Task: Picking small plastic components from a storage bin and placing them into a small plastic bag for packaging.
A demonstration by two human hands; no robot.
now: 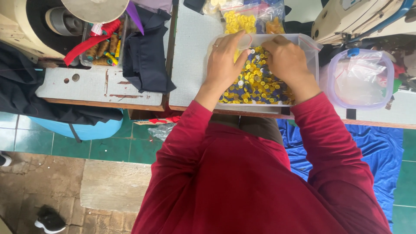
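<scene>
A clear plastic bag (310,47) full of yellow, blue and white buttons (260,84) lies on the grey table (190,65) in front of me. My left hand (225,60) rests flat on the bag's left side, a ring on one finger. My right hand (286,58) lies on the bag's upper right, fingers curled down into the buttons. Whether it pinches a button is hidden. Both arms wear red sleeves.
Small bags of yellow buttons (238,19) lie beyond the big bag. A clear lidded container (362,78) stands at the right. Dark cloth (145,56) and a box of thread spools (104,45) sit left, by a sewing machine (26,26). Blue cloth (381,151) lies on the floor.
</scene>
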